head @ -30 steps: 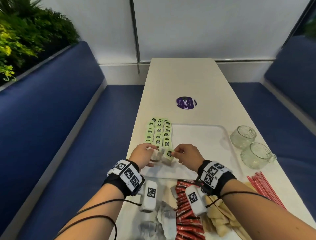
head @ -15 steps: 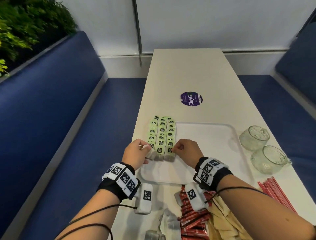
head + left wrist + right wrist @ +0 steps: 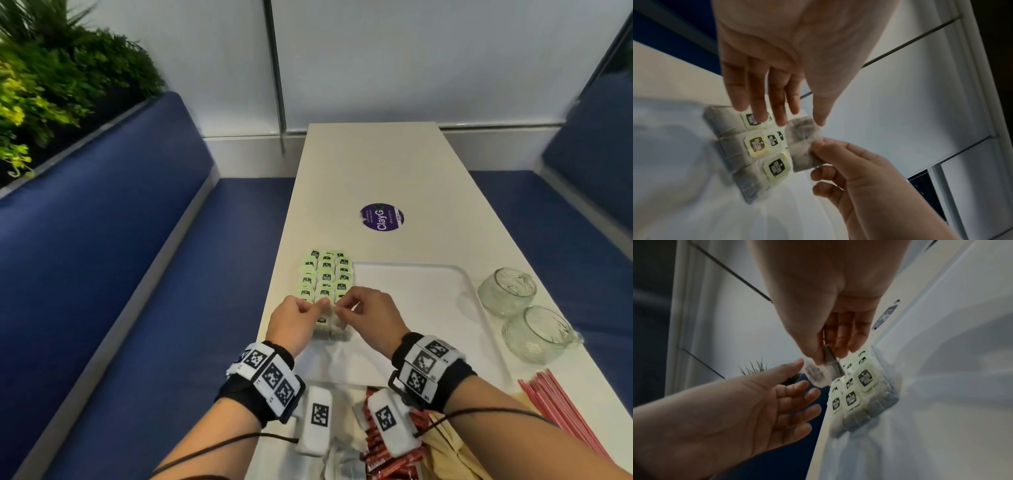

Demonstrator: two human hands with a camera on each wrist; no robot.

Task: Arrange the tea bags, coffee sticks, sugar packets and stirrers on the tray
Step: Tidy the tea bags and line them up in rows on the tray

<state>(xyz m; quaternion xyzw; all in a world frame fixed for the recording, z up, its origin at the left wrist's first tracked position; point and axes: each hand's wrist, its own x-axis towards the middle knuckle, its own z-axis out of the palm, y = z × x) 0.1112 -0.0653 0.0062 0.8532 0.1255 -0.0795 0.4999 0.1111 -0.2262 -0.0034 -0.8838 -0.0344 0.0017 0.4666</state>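
Rows of green-tagged tea bags [image 3: 325, 274] lie along the left side of the white tray [image 3: 428, 308]. Both hands hover over the near end of the rows. My right hand [image 3: 828, 356] pinches one tea bag [image 3: 818, 374] between thumb and fingers and holds it just above the rows. The left wrist view shows the same tea bag [image 3: 803, 146] hanging beside the tags. My left hand [image 3: 797, 120] has straight, spread fingers, holds nothing, and reaches toward that bag. In the head view the left hand [image 3: 298, 318] and right hand [image 3: 363, 315] nearly meet.
Near the front edge lie red coffee sticks [image 3: 394, 459], tan sugar packets [image 3: 445, 455] and loose tea bags [image 3: 346, 462]. Red stirrers [image 3: 561, 411] lie at the right. Two glass cups [image 3: 507, 291] [image 3: 537, 335] stand right of the tray. Blue benches flank the table.
Both hands have come up from the near end of the rows. The right hand now holds a tea bag above them, and the left hand's fingers have straightened.
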